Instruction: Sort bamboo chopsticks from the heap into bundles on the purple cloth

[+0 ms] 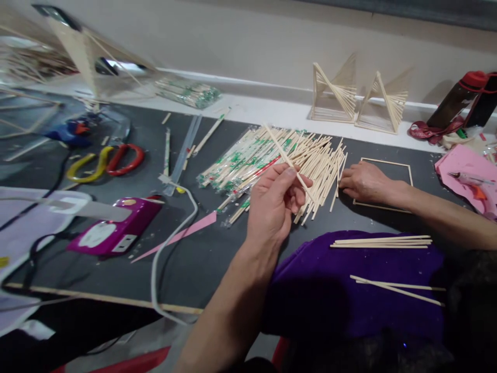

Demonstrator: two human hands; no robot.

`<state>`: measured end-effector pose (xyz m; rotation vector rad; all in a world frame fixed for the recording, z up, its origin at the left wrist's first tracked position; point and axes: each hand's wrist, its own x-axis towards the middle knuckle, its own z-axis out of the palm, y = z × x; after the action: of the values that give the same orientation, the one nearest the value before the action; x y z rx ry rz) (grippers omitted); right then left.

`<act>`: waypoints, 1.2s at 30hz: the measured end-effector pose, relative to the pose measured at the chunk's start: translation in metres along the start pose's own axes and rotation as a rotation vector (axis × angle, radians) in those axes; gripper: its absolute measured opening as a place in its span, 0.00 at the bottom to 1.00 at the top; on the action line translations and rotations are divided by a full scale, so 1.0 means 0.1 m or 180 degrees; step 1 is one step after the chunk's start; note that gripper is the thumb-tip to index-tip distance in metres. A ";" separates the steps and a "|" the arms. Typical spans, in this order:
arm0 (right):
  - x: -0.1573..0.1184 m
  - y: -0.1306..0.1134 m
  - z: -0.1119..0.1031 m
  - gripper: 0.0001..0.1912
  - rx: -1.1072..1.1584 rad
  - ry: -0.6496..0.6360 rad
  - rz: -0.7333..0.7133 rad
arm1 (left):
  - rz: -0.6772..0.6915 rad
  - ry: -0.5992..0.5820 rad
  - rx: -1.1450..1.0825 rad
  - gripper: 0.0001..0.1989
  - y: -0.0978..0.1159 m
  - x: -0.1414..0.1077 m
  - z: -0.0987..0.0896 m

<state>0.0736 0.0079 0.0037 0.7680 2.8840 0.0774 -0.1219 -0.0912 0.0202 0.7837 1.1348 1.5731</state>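
Observation:
A single wooden chopstick is pinched between the thumb and fingers of my left hand, slanting over the pile. Beneath and beyond it lie many loose chopsticks, beside chopsticks in clear wrappers with green print. At the pile's right edge, my right hand has its fingers curled together against the outermost sticks; what they grip is hidden. That hand and its wrist reach across a rectangular stick frame lying on the dark table. Several chopsticks rest on purple cloth at my lap, with two more crossed below them.
Two twisted stick structures stand on the back ledge near a red-capped bottle. A glue gun lies on pink material at right. Leftward are red-and-yellow-handled scissors, a purple power strip, a white cable and a blue tool.

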 end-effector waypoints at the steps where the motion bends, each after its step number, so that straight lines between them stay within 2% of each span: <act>1: 0.01 -0.01 -0.01 0.11 0.0001 0.0022 -0.0024 | 0.0056 0.0036 0.0045 0.11 0.01 0.01 -0.02; 5: 0.08 -0.01 -0.06 0.15 0.0042 0.0144 0.0032 | 0.0298 0.0220 0.0132 0.12 0.05 0.07 -0.13; 8: 0.20 0.02 -0.06 0.15 0.0086 0.0376 0.0100 | 0.0309 0.0333 0.0112 0.13 0.06 0.10 -0.16; 11: 0.37 0.02 0.01 0.16 0.0143 0.0555 -0.0201 | 0.0254 0.0357 0.0190 0.14 0.06 0.09 -0.15; 15: 0.49 0.00 0.13 0.20 0.0016 0.0482 -0.0597 | 0.0206 0.0300 0.0242 0.14 0.05 0.08 -0.12; 19: 0.39 0.04 0.20 0.16 -0.0042 0.0525 -0.0600 | 0.0205 0.0287 0.0307 0.14 0.06 0.07 -0.13; 25: 0.11 0.12 0.26 0.18 0.0122 0.0646 -0.0581 | 0.0211 0.0291 0.0329 0.14 0.06 0.05 -0.13; 28: 0.07 0.12 0.25 0.16 0.0141 0.0649 -0.0466 | 0.0227 0.0255 0.0299 0.13 0.05 0.04 -0.12; 31: 0.16 0.08 0.21 0.17 0.0085 0.0679 -0.0446 | 0.0208 0.0265 0.0297 0.14 0.05 0.04 -0.11; 36: 0.48 0.03 0.17 0.20 -0.0002 0.0726 -0.0622 | 0.0154 0.0284 0.0290 0.17 0.03 0.06 -0.09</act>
<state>0.0362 0.0346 -0.0193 0.5026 3.1576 0.1519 -0.1323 -0.0884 0.0193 0.8130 1.2680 1.6192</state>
